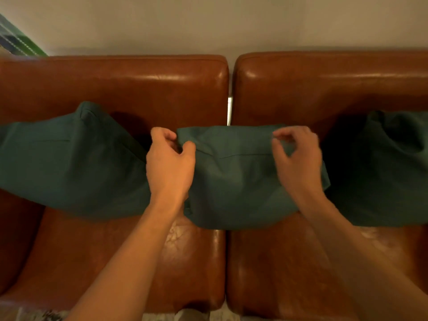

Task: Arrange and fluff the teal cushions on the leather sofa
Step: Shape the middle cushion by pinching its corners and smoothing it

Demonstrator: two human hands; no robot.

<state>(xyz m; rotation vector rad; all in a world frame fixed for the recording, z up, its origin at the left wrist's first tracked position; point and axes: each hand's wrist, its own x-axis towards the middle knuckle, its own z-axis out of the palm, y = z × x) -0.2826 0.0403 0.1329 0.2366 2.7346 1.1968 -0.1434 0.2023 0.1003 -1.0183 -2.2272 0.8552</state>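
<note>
Two bare forearms reach up from the bottom edge over the brown leather sofa [111,256], whose seat cushions and back cushions each part at a seam near the middle. Straddling that seam, leaning against the backrest, sits the middle teal cushion [234,177]. At its upper left corner the left hand [170,163] has thumb and fingers curled in, pinching the fabric. Over the upper right corner, the right hand [298,156] is blurred; its thumb and forefinger are bent toward each other, but whether they actually hold cloth cannot be told. Beside it, the left teal cushion [69,163] slumps against the backrest, cut off by the frame's left edge. On the other side, the right teal cushion [382,172] stands in deep shadow, cut off at the right edge. Behind the sofa is a plain wall [208,22], with a green patterned thing [16,40] in the top left corner too cropped to identify. No writing or labels can be read anywhere.
</note>
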